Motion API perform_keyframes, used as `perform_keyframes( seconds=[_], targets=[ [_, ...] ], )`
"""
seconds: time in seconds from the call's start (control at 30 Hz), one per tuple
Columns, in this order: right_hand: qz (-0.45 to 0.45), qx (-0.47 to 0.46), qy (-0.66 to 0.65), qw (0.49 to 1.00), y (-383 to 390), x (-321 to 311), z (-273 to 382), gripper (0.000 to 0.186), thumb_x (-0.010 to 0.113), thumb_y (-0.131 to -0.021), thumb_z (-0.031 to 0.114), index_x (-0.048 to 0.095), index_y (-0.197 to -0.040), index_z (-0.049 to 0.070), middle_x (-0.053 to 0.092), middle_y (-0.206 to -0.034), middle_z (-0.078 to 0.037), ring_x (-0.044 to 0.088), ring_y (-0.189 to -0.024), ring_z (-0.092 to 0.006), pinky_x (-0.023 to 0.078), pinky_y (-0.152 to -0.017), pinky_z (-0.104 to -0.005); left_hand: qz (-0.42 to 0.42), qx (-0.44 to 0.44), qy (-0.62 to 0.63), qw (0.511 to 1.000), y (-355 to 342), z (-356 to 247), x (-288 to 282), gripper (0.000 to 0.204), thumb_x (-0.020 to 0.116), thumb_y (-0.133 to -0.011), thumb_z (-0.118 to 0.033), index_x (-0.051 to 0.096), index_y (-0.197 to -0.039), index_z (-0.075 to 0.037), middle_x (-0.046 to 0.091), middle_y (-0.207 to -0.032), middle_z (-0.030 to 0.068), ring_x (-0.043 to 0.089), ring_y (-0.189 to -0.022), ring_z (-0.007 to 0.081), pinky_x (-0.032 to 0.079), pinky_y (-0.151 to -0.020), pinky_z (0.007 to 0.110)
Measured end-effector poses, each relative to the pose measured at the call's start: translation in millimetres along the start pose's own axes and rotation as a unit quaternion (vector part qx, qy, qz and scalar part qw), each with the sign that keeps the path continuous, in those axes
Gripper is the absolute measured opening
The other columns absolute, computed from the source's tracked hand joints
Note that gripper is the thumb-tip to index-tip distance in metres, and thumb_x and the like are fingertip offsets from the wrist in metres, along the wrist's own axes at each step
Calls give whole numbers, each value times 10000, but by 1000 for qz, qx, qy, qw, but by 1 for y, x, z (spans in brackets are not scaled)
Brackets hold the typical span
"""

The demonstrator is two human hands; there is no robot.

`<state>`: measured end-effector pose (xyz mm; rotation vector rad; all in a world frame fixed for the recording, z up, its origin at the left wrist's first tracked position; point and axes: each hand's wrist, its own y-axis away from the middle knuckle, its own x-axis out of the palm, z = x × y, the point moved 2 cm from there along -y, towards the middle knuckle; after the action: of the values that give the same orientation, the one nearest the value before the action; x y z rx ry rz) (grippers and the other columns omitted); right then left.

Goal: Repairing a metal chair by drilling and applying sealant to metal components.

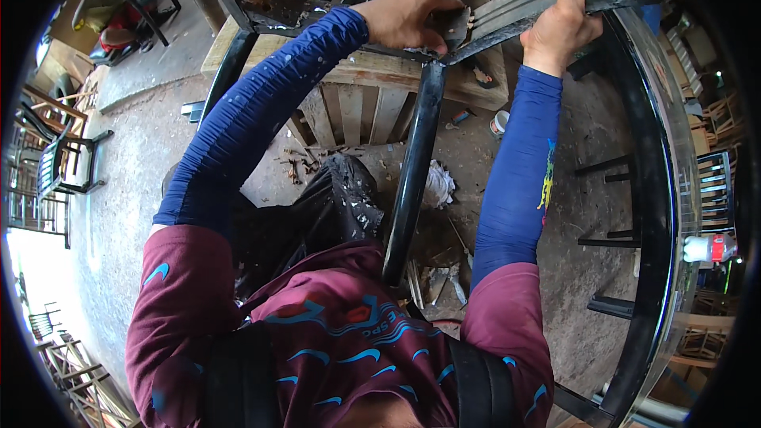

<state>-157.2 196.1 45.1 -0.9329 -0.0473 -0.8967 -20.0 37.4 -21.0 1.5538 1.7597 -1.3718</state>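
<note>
**Both hands at the corner of a black chair frame (417, 158)**

The frame sits before me against a slatted wooden crate (349, 73), one leg reaching down toward my lap. A grooved strip (515, 6) lies along its curved rail (485, 44), ending near the top of that leg. My right hand (561, 22) is wrapped over the strip, fingertips showing past its far edge. My left hand (404, 20) is at the corner, thumb and index finger curled at a small dark piece (454, 25); whether they pinch it or only press on it, I cannot tell.

To do this well, I reckon my right grip should stay firm, holding the strip flush to the rail, while my left thumb works close in at the corner. Bare fingers call for care along rough edges, and a slip could rock the frame.

My left hand hides its own lower fingers, and I can't make out what the dark piece is made of or whether it is fixed. The frame's top is cut off by the picture's edge. Past it, a white cup (499, 123) and a crumpled pale cloth (438, 184) lie on the floor (143, 150); toward the right rim, around a bottle (697, 250), everything bends too much to sort out.
</note>
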Motion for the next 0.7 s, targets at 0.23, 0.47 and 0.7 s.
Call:
perform_keyframes(
  seconds=[0.23, 0.47, 0.7],
  targets=[
    [-43, -30, 18, 998, 2, 12, 11, 190, 607, -948, 153, 652, -1046, -3, 642, -883, -73, 641, -762, -177, 571, -673, -383, -150, -82, 59, 983, 0, -10, -25, 627, 884, -805, -223, 630, -1347, -35, 741, -1169, 172, 738, -1040, 271, 579, -975, 360],
    [-107, 13, 71, 992, 23, 35, 32, 225, 596, -982, 214, 707, -964, 19, 700, -884, -48, 651, -838, -148, 509, -746, -315, -45, -234, -362, 901, -2, -20, -48, 372, 760, -857, -416, 746, -777, -53, 716, -731, 164, 718, -698, 300, 573, -633, 385],
    [-43, -263, 545, 795, 7, -4, -16, 328, 455, -1053, 238, 663, -900, 36, 722, -1005, -76, 638, -983, -220, 396, -1005, -396, 94, 268, -467, 837, -5, 15, -44, 661, 663, -855, 108, 566, -1449, -166, 599, -1456, 68, 634, -1265, 283, 531, -1076, 386]
  ],
)
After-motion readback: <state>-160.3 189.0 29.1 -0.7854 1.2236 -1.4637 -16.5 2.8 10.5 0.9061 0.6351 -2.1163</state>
